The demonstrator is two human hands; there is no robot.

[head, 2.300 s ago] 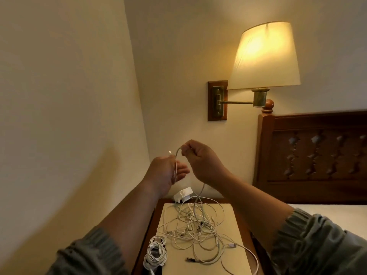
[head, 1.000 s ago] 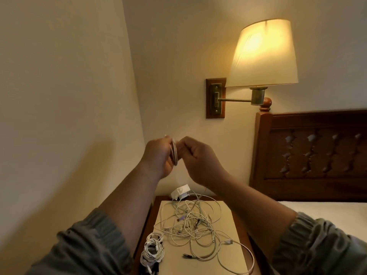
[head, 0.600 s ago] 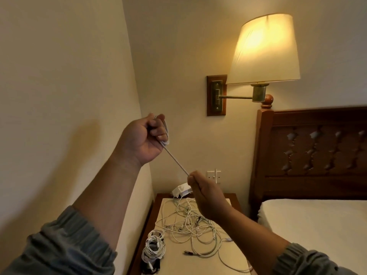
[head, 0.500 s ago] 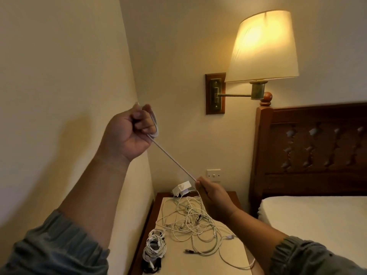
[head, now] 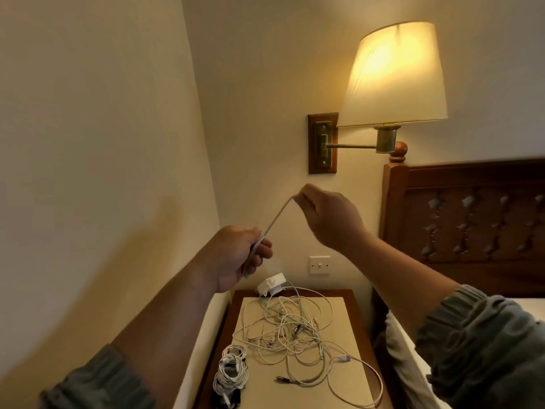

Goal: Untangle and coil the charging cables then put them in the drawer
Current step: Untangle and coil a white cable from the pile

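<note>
Cables, nearest first: one finished coil point(head: 231, 367) sits at near-L edge of pale mat point(head: 295, 399) on nightstand point(head: 355, 314); loose tangle point(head: 290, 329) sprawls over mat just behind it, a few plugs showing, one strand looping off toward near-R corner; white adapter point(head: 272, 283) at back-L of tangle, touching it. Drawer not in view.

Above that, both hands are up w/ a single cable point(head: 275, 221) taut btwn them. L hand point(head: 236, 258) is lower + nearer cam, fingers curled round a small bunch of loops (count unclear, mostly hidden in fist); R hand point(head: 330, 219) is higher + further out, fingertips point(head: 298, 198) pinching the strand. Strand's long axis runs diagonal, low-L to high-R, so free length lies up and R of the L fist; whether it drops from R hand back into tangle, can't tell, wrist hides it.

Judgement: mid-coil on a second cable; next wrap prob needs R hand to bring its pinch point back down to L fist, L thumb easing to take the loop; risk = tail snagging in tangle.

Far: wall switch point(head: 319, 264); lit lamp point(head: 395, 75) on bracket; carved headboard point(head: 472, 219) at R.
</note>
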